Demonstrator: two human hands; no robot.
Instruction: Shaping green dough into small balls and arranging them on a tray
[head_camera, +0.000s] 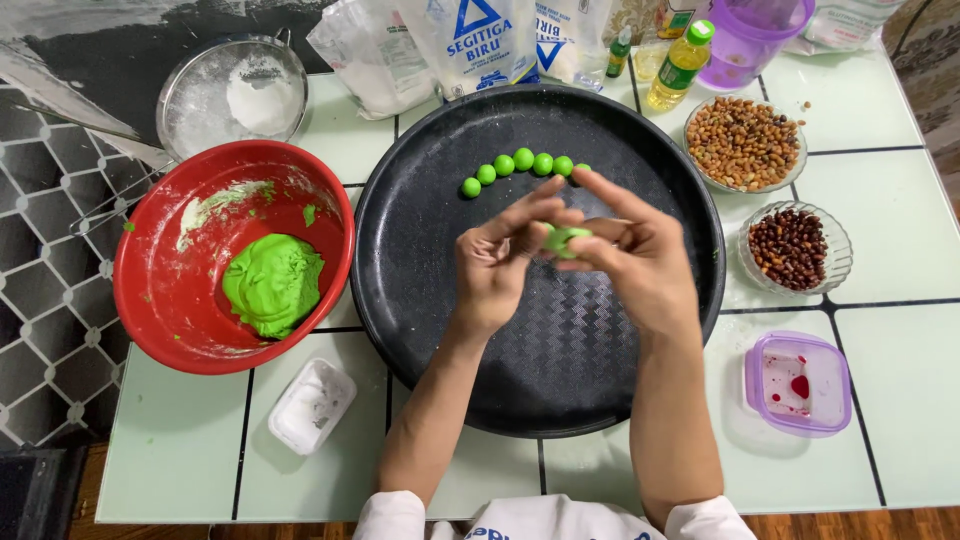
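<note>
My left hand (500, 262) and my right hand (640, 258) meet over the middle of a large round black tray (440, 330). Between their fingertips they pinch a small piece of green dough (563, 238). Several small green dough balls (522, 162) lie in a curved row on the far part of the tray, just beyond my fingers. To the left, a red bowl (160, 300) holds a lump of green dough (272, 284), and smears of dough stick to its wall.
A metal sieve of white flour (195, 110) and flour bags (470, 40) stand at the back. Right of the tray are two glass bowls of nuts (742, 142) (790, 248), an oil bottle (680, 66), a purple jug (750, 40) and a purple box with red liquid (798, 382). A small white container (311, 404) lies front left.
</note>
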